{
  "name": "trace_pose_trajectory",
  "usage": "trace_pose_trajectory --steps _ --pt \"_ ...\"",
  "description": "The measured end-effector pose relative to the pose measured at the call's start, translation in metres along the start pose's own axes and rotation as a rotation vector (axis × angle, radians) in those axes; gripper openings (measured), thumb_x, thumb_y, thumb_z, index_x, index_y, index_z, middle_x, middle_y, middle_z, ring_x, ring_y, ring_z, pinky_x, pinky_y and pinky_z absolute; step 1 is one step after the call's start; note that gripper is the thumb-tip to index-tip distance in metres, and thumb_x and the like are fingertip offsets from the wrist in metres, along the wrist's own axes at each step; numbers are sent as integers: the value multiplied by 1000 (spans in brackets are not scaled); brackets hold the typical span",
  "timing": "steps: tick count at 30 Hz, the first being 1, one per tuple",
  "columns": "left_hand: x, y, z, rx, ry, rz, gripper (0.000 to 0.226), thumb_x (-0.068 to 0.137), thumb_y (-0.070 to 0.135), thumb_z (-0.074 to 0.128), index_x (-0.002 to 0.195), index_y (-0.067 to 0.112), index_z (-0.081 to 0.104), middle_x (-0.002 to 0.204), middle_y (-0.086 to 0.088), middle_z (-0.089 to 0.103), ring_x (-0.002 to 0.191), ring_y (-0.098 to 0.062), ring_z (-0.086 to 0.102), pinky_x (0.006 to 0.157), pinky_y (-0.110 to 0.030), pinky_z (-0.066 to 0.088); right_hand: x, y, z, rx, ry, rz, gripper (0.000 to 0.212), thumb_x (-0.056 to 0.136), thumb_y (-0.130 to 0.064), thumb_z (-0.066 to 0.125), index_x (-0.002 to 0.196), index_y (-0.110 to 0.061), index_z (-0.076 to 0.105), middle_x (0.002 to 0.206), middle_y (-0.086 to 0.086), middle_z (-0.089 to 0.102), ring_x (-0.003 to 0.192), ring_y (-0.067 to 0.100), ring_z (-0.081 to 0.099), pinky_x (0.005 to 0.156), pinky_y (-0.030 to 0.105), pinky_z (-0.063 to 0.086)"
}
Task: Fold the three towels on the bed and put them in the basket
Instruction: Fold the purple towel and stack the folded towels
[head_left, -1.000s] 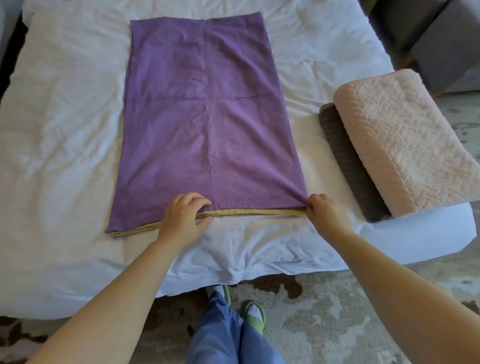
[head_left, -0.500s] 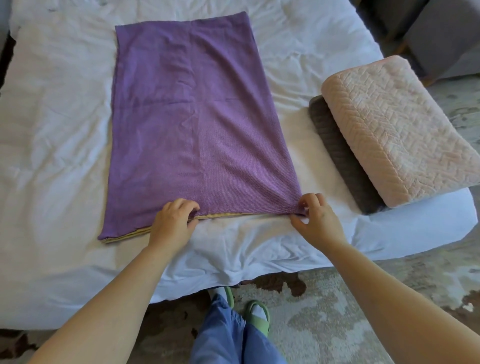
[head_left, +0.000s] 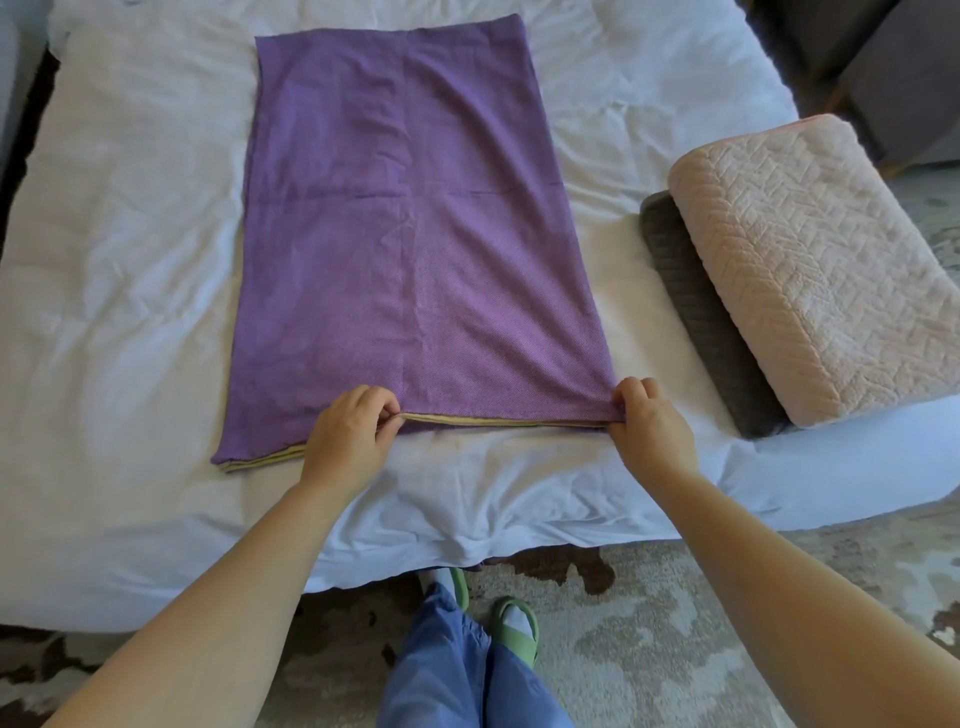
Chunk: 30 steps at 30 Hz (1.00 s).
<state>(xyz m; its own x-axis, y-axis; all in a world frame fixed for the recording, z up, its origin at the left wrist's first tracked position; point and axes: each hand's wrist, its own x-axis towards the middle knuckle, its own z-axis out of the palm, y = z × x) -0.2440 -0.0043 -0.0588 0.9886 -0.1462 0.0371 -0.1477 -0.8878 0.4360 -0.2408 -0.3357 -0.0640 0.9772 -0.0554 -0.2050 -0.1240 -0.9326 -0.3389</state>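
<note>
Purple towel (head_left: 410, 234) flat on the white bed (head_left: 130, 260). My left hand (head_left: 350, 436) pinches its near edge; my right hand (head_left: 649, 426) pinches the near right corner.

Yellow layer (head_left: 498, 420) mostly hidden under purple towel (head_left: 415, 234), grey pillow (head_left: 696, 312) partly under pink pillow (head_left: 805, 260)

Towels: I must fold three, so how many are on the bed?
3: purple towel spread mid-bed; pink towel folded at the right, atop a grey towel. The yellow layer under the purple one may be a fourth.
</note>
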Motion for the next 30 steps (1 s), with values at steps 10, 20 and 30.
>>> trace_pose_trajectory --steps 10,20,30 --pt "-14 4 1 -12 -144 18 9 80 13 69 87 10 65 85 -4 62 83 -30 57 73 -43 47 -12 19 -1 -137 -1 -23 28 75 -8 63 100 -6 52 104 14 52 87 36 50 64 36 39" --pt "-37 -80 -33 -205 155 -1112 59 88 35 62 132 1 43 136 -25 44 125 -41 41 102 -47 35 -6 -35 10 -140 102 -365 31 69 -12 76 97 -6 64 95 12 61 88 39 56 74 44 47" --pt "-44 -103 -39 -1337 294 -1264 19 92 11 56 109 4 59 85 -7 60 79 -16 59 82 -35 52 -4 -63 20 -224 -64 -516 36 78 -26 75 110 -15 65 103 7 61 95 34 57 76 43 49"
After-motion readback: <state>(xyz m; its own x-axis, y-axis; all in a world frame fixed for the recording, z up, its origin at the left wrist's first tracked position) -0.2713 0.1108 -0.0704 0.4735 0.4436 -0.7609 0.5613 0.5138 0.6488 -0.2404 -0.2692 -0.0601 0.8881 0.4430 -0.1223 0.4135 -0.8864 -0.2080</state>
